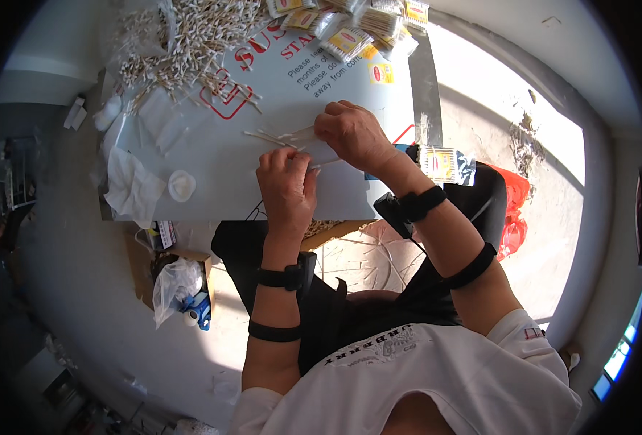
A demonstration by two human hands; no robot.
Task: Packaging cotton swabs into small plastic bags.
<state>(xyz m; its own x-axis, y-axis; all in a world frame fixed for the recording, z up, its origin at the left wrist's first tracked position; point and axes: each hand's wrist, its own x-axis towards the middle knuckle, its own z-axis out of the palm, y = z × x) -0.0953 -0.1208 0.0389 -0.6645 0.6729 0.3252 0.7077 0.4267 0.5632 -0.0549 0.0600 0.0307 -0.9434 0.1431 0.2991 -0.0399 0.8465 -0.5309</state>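
Grey tbl [223,185]: R hand [354,135] pinching clr bag [321,151], L hand [286,183] curled, grip unclear

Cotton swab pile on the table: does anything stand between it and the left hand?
Only some loose swabs, just beyond the left hand; past them, only printed tabletop shows before the swab pile.

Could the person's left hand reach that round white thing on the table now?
Probably yes: the round white thing lies left of the left hand, with bare tabletop between, though that hand seems busy with clear plastic.
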